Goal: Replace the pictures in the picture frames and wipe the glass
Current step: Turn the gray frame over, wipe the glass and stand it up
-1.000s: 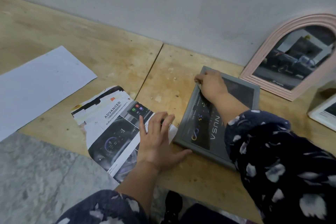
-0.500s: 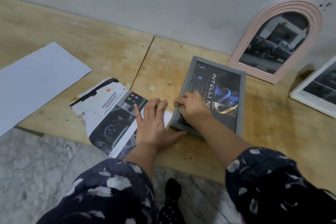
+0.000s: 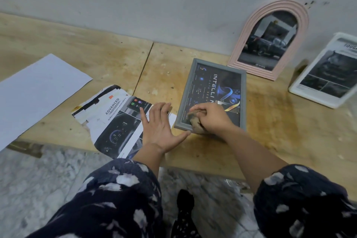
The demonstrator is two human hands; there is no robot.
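On the wooden board (image 3: 270, 131), a cloth (image 3: 196, 123) was gripped in the right hand (image 3: 212, 118) for wiping the grey frame (image 3: 243, 91), while the left hand (image 3: 160, 127), flat and relaxed, was braced beside it.

wooden board (image 3: 100, 58) | grey frame (image 3: 184, 100) | brochure (image 3: 114, 120) | white sheet (image 3: 36, 91)

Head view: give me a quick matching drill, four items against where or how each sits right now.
Things:
1. grey frame
2. pink arched frame
3. white frame
4. torn brochure page

States:
A. leaning on the wall, truck photo inside
B. under the flat left hand
C. at the right edge, partly out of view
D. lying flat, the right hand pressing a wadded cloth on its near corner

Pairs: 1-D, 2-A, 3-C, 4-B
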